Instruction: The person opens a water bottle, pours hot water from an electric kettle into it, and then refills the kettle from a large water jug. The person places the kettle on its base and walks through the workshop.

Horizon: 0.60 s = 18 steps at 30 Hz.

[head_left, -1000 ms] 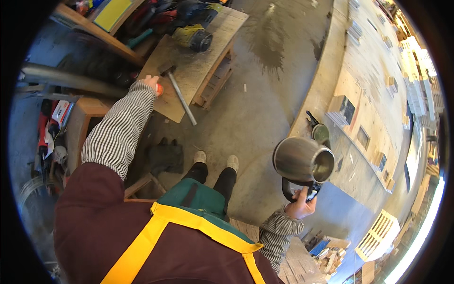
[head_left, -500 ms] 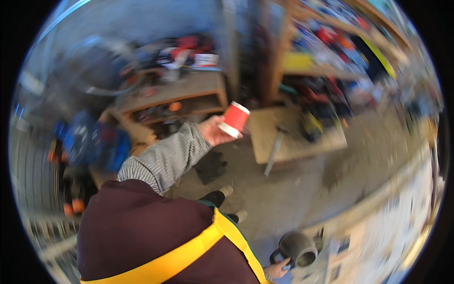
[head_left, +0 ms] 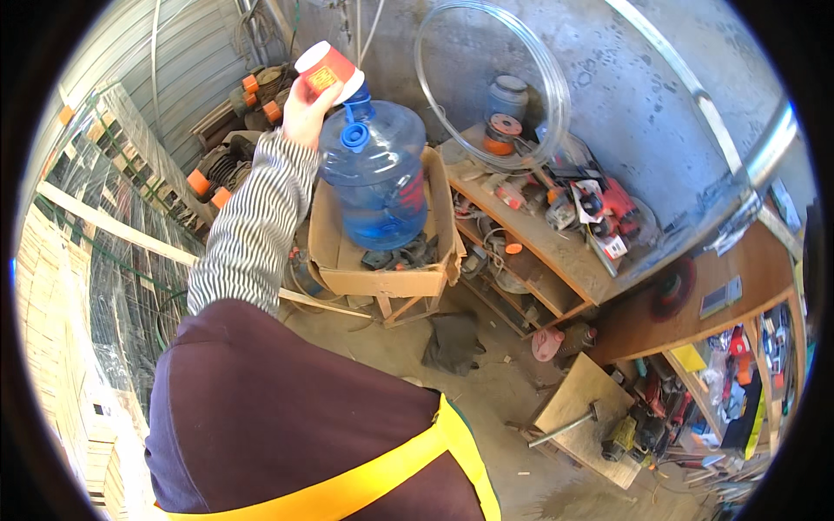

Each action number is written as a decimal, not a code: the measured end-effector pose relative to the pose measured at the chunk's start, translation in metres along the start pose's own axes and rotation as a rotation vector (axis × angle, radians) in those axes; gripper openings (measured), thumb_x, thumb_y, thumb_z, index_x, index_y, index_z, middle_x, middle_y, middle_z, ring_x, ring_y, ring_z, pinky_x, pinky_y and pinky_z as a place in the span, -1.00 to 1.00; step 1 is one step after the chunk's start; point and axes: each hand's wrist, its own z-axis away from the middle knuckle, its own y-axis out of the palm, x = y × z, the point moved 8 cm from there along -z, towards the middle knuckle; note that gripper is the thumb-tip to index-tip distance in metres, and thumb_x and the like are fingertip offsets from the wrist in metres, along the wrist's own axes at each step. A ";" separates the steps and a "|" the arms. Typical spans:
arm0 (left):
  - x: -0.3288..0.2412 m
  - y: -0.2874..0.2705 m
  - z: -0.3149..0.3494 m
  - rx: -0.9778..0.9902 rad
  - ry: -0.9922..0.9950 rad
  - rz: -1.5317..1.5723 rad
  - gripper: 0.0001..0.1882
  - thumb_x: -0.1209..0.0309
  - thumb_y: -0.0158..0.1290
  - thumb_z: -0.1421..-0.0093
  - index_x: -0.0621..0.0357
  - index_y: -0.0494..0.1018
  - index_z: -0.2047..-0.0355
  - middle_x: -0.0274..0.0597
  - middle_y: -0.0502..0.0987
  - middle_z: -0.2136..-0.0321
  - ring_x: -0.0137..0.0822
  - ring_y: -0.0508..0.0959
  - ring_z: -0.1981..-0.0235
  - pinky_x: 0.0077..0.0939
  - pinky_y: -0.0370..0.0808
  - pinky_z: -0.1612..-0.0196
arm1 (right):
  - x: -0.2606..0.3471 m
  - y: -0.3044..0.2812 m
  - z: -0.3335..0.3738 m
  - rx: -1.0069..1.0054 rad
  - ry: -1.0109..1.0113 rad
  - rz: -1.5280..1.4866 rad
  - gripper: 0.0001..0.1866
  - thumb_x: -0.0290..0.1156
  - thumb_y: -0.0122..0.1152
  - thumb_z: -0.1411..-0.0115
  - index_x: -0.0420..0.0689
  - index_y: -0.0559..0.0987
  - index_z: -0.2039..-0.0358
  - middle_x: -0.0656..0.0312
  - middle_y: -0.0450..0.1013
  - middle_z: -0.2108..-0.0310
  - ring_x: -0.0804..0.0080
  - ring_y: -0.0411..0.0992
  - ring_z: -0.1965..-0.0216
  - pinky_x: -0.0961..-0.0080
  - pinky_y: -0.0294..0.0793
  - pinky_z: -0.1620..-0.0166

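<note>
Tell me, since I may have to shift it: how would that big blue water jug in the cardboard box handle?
The blue water jug looks partly full, so probably heavy and sloshy. Its smooth round plastic may be slippery. The cardboard box around it should limit tipping.

Coil of clear tubing at upper centre against a concrete wall. Under it, right of centre, a wooden shelf cluttered with red power tools and a grey jar. Dark rag on the floor at centre. Lower right: a board with a hammer. Stacked wire-mesh panels along the left edge.
</note>
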 end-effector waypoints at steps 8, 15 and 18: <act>0.135 -0.030 -0.058 0.182 -0.207 -0.478 -0.45 0.41 0.34 -0.10 0.35 0.38 -0.03 -0.06 0.57 0.05 -0.29 0.58 0.03 -0.41 0.50 -0.09 | 0.016 0.033 0.014 0.033 0.037 -0.027 -0.46 0.04 0.34 -0.11 -0.29 0.65 0.28 0.10 0.55 0.50 0.32 0.46 0.49 0.35 0.54 0.34; 0.140 -0.041 -0.053 0.207 -0.215 -0.567 -0.24 0.23 0.33 -0.11 0.40 0.26 -0.19 0.12 0.47 -0.08 -0.14 0.46 -0.15 -0.27 0.33 -0.26 | 0.011 0.033 0.013 0.048 0.072 -0.061 -0.42 0.09 0.33 -0.10 -0.28 0.66 0.29 0.10 0.55 0.52 0.30 0.46 0.50 0.32 0.53 0.34; 0.099 -0.026 -0.073 0.091 0.211 -0.802 -0.20 0.14 0.25 -0.17 0.37 0.20 -0.26 0.18 0.38 -0.18 -0.04 0.39 -0.22 -0.28 0.29 -0.30 | 0.006 0.032 0.004 0.052 0.084 -0.074 -0.41 0.12 0.32 -0.09 -0.28 0.66 0.30 0.10 0.54 0.53 0.29 0.46 0.50 0.31 0.53 0.34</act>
